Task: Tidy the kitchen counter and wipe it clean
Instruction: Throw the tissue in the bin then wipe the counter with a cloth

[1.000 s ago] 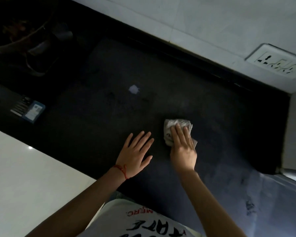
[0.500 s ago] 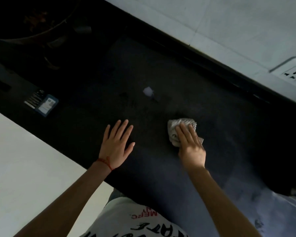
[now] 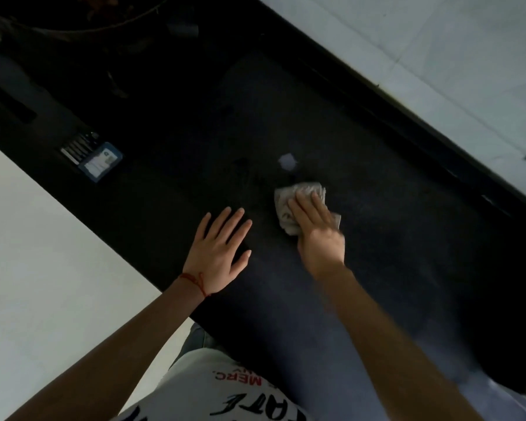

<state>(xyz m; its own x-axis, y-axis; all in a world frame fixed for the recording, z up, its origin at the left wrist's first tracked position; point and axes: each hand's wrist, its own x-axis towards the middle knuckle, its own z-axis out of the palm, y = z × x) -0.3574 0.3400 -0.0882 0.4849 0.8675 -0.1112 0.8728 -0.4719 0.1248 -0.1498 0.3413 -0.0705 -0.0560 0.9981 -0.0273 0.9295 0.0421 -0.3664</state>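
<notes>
Right hand (image 3: 318, 235): fingers laid flat over the crumpled cloth (image 3: 301, 205), pressing it onto the dark counter (image 3: 407, 253) to wipe.
Left hand (image 3: 217, 253): released, palm spread flat just beside it, likely bracing.
White scrap (image 3: 287, 161): just beyond the cloth, probably the next target.
Card holder (image 3: 99, 161): well apart, left, not yet tidied.
</notes>
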